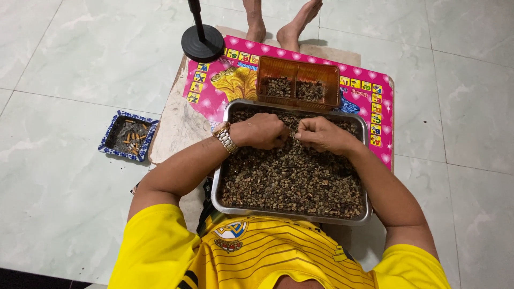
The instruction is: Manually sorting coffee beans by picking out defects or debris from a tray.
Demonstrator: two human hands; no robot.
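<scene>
A steel tray (pixel 218 182) in front of me is filled with small dark brown seeds (pixel 289 179). My left hand (pixel 261 131), with a gold watch (pixel 225 137) at the wrist, and my right hand (pixel 323 134) meet over the far part of the tray. Both have fingers curled and pinched together at a seed between them. An orange plastic basket (pixel 297 67) beyond the tray holds a smaller amount of seeds.
The tray and basket rest on a pink patterned mat (pixel 214 85) over a low board on a tiled floor. A black round stand base (pixel 202 44) is at the far left. A blue ashtray (pixel 128 135) lies left. Another person's bare feet (pixel 292 24) are beyond the mat.
</scene>
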